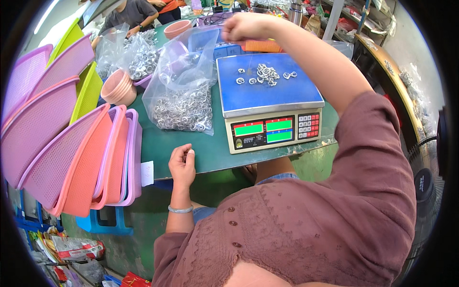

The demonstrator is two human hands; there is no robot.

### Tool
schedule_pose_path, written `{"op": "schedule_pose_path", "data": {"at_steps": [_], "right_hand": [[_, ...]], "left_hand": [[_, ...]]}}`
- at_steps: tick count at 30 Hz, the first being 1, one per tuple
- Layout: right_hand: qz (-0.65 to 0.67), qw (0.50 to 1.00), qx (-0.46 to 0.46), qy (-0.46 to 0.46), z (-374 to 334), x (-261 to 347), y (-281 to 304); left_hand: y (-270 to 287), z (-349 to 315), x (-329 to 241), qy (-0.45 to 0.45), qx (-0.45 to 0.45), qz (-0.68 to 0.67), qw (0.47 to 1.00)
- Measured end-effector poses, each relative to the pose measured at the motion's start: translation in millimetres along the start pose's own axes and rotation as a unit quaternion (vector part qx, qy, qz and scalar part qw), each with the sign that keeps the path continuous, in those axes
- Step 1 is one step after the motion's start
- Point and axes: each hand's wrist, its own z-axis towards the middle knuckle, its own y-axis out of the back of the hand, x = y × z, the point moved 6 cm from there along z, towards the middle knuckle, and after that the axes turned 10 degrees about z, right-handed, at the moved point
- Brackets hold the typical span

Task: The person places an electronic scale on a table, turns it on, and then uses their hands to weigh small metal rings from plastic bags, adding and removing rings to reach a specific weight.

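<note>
My left hand (182, 161) rests at the table's front edge, its fingers loosely curled with nothing visible in them. Over the far side of the scale, my right hand (243, 27) is raised with the fingers drawn together; what they hold, if anything, is hidden. Below it are a blue bin (204, 39) and the far edge of the scale (272, 91). Small silver metal rings (267, 72) lie on the scale's blue pan, most in a heap and several apart. A clear plastic bag (184, 103) full of similar metal pieces stands left of the scale.
Nested pink, purple and orange perforated baskets (86, 158) crowd the left side. Pink round baskets (119, 88) and another bag of metal pieces (141, 57) stand behind them. An orange basket (262, 46) is behind the scale. A fan (423, 186) stands at right; people (129, 16) are across the table.
</note>
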Motion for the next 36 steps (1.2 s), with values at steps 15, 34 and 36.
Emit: {"op": "schedule_pose_path", "data": {"at_steps": [15,34,36], "right_hand": [[-0.280,0.788,0.141,-0.530,185,-35,-109],[-0.334,0.916,0.119,0.190,-5,55,-21],[-0.284,0.935,0.096,0.188,-33,48,-3]], "left_hand": [[-6,-1,9,0.024,0.035,-0.011,0.999],[-5,-1,13,0.024,0.030,0.021,0.999],[-6,-1,12,0.021,0.032,0.024,0.999]]}}
